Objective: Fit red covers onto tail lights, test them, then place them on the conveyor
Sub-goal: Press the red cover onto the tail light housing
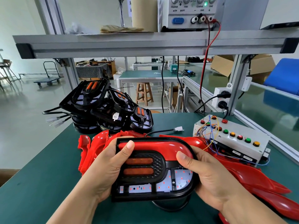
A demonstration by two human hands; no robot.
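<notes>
We have a single wide-angle view, worn on the head, facing forward and down across the counter [40,191]. It sits close above the left hand [103,168] and right hand [208,177], which grip the tail light [155,168] at lower centre. An overhead shelf [145,44] crosses the top.

Ref: tail light [153,168], held over bench [40,191]. L hand [105,167] on its left side, R hand [208,175] on right; cover [161,147] on its far half. Loose covers [258,180] under + both sides. Tail-light pile [103,107] behind-left, button box [231,138] behind-right, power supply [189,12] on shelf [145,44] above-behind.
</notes>
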